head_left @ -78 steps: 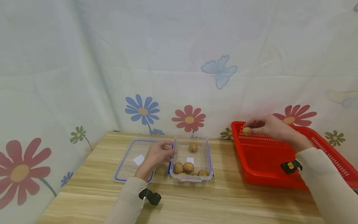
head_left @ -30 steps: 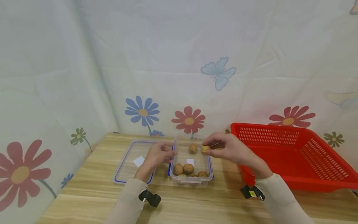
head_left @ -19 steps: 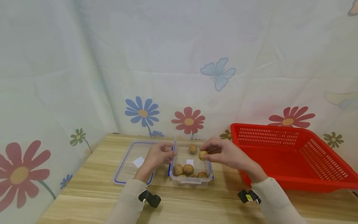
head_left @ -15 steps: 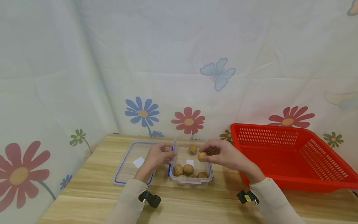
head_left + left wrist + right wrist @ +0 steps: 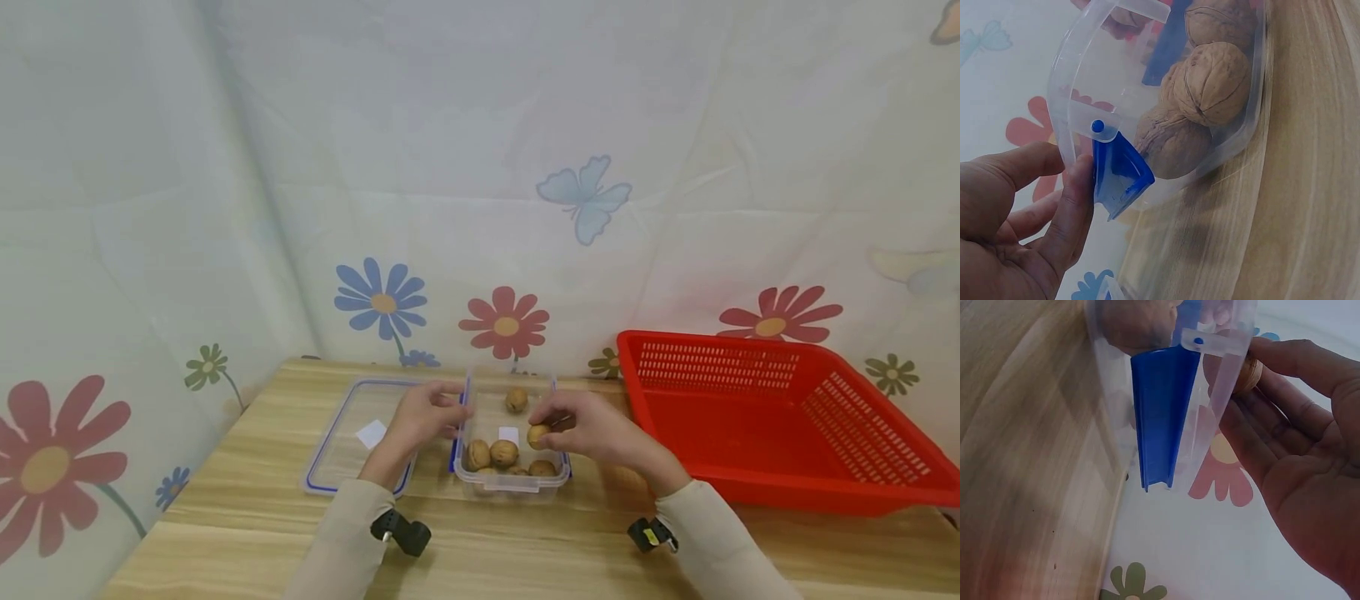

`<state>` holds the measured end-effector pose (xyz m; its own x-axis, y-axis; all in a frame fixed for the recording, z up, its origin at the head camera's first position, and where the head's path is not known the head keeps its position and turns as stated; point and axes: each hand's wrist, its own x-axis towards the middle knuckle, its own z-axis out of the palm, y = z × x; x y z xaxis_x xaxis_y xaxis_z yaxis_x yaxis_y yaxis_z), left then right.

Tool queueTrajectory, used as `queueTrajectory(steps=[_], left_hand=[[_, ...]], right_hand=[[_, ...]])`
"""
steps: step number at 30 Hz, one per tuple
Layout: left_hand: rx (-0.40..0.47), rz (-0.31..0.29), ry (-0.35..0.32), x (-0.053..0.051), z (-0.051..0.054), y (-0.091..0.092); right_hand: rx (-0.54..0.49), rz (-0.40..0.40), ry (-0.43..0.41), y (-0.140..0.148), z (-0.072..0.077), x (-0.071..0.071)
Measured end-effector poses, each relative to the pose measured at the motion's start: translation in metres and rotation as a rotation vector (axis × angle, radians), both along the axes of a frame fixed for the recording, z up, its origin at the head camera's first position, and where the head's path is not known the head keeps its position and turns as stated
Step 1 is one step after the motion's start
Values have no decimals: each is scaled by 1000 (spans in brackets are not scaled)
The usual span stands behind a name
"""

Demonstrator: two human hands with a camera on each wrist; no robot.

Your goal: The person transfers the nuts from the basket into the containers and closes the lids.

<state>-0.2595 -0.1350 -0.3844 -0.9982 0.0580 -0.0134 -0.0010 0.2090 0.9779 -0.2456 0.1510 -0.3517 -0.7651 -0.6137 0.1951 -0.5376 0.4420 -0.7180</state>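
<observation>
A clear plastic food container (image 5: 491,482) with blue side latches stands on the wooden table, without its lid. Several walnuts (image 5: 504,453) lie along its near end, and a single walnut (image 5: 516,400) sits farther back inside. My left hand (image 5: 424,414) holds the container's left rim; in the left wrist view its fingertips (image 5: 1079,181) meet the rim beside the blue latch (image 5: 1119,175), which hangs down. Over the right side of the container, my right hand (image 5: 588,429) pinches another walnut (image 5: 537,436) between thumb and fingers. In the right wrist view this walnut (image 5: 1249,376) is partly hidden.
The clear lid (image 5: 337,442) with a blue seal lies flat left of the container, partly behind the left forearm. A red slotted plastic basket (image 5: 757,417) stands at the right. A flower-patterned curtain (image 5: 420,183) hangs behind the table.
My right hand has brought a walnut from above the red basket leftward to the container, then lowered it toward the near end. My left hand has stayed at the rim.
</observation>
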Motion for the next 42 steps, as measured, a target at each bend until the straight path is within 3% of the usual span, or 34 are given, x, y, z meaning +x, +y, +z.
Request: queueTrajectory(steps=[8,16,23,35,42], left_hand=[[-5,-3,-7,1,2,1],[-1,0,-10,1,3,1],[0,6,-19,1,2,3],[-9,-13,-5,5,6,2],[-55,-28,4,5,13,-15]], right_hand=[[23,-22,4,-2,-3,3],[65,-30,60,-5,-2,5],[79,-54,25,-5,0,7],[42,-50,43,-5,-2,9],[-56,-78,23,-27,-2,16]])
